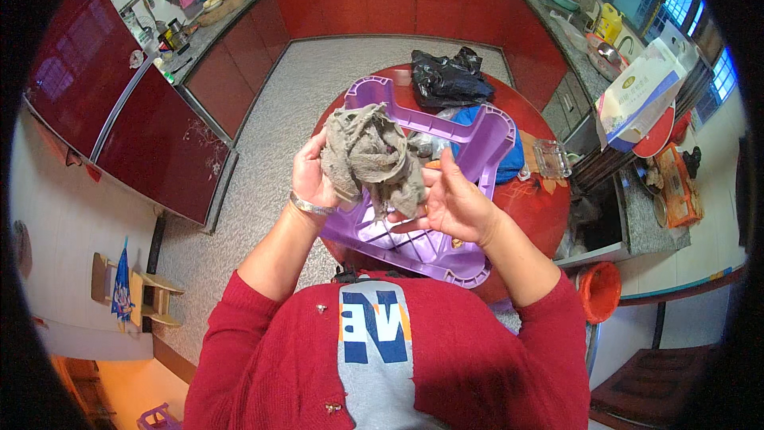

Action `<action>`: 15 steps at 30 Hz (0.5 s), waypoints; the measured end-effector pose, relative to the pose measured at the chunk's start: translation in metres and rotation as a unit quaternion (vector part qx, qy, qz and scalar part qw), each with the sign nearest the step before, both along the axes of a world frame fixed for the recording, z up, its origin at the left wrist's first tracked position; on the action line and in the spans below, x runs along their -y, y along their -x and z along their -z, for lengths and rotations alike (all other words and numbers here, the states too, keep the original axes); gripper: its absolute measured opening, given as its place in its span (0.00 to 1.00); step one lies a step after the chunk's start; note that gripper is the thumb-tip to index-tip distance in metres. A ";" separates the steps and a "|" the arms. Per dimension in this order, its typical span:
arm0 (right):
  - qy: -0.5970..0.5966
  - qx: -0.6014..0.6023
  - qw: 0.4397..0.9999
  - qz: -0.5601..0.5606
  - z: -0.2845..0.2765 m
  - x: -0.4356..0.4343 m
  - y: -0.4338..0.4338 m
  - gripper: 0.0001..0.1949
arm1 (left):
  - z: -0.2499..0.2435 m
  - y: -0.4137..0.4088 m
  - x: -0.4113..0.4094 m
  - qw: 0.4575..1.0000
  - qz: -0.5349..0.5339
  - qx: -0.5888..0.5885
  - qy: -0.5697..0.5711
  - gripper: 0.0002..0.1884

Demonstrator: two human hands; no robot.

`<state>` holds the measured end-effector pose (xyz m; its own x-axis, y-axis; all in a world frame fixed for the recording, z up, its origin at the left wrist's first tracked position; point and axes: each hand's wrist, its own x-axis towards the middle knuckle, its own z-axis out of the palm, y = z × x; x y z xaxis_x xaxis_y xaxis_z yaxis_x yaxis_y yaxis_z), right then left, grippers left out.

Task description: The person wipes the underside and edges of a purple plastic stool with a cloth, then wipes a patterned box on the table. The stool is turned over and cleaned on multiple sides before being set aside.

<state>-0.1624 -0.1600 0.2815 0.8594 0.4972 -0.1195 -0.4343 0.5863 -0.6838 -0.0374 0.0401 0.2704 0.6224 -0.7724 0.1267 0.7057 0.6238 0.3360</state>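
A crumpled grey rag point(373, 149) with frayed edges is bunched up above the table. My left hand point(313, 173), with a metal band on its wrist, grips the rag from its left side; some of the fingers are hidden behind the cloth. My right hand point(456, 203) is at the rag's lower right, thumb raised and fingers spread. Its fingertips are close to the hanging cloth, and whether they touch is hard to tell. Beneath both hands lies a purple plastic stool point(412, 118), turned over so that its ribbed underside shows.
The stool rests on a round red table point(540, 215). Also there are a black plastic bag point(450, 79), a blue item point(507, 161) and a clear glass ashtray point(550, 158). A white carton point(638, 89) stands at the right. A red bin point(598, 292) sits beside the table.
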 end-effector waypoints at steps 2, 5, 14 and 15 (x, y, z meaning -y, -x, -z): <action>0.010 0.006 0.999 0.036 0.000 0.000 0.002 0.41 | 0.003 -0.002 -0.001 0.996 -0.074 -0.013 -0.053 0.18; 0.037 -0.001 0.995 0.091 -0.007 -0.007 0.005 0.40 | -0.010 0.012 0.005 0.964 -0.190 0.116 -0.145 0.14; -0.120 -0.052 0.968 0.212 -0.007 -0.022 0.005 0.33 | -0.034 0.084 0.036 0.166 -0.307 0.876 -0.332 0.19; -0.147 -0.046 0.959 0.239 -0.007 -0.019 0.005 0.32 | -0.038 0.089 0.037 0.159 -0.315 0.876 -0.330 0.21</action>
